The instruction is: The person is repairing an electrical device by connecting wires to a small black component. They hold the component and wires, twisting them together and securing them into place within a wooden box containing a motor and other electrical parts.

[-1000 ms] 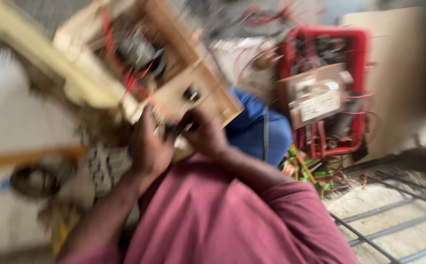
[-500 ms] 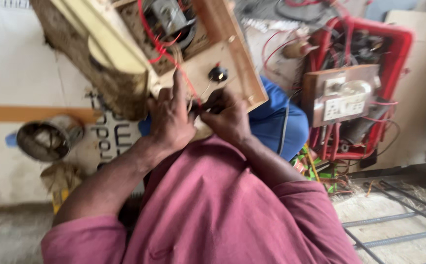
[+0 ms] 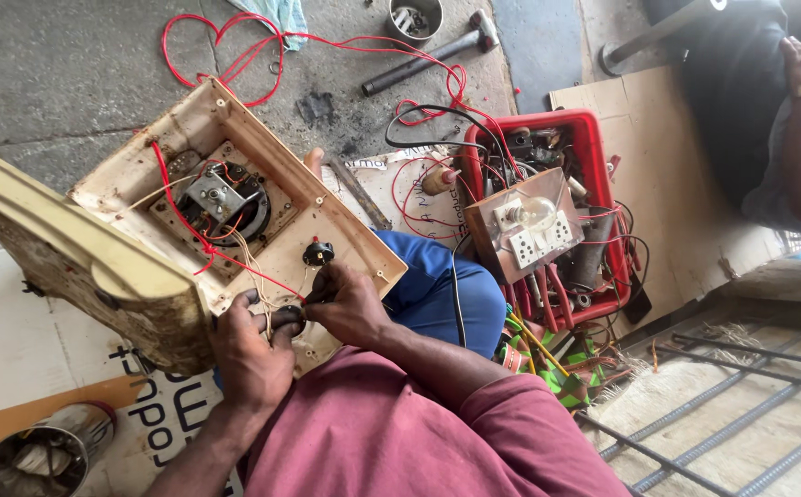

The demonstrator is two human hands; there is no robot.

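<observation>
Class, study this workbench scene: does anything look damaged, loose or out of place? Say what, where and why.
The cream appliance housing lies opened, its inside stained and grimy, with the left hand and right hand at its red wires. More red wire sprawls loose over the concrete floor.

The person wears a short-sleeved shirt point(image 3: 400, 433) of dull maroon-pink cloth, plain and without print, filling the near middle of the view; its sleeve hem ends above the elbow on the right side. Both forearms are bare, with no watch or band. The left hand point(image 3: 251, 354) and right hand point(image 3: 350, 304) are ungloved and ringless. Blue trousers point(image 3: 446, 290) show just beyond the shirt, over a bent knee.
</observation>
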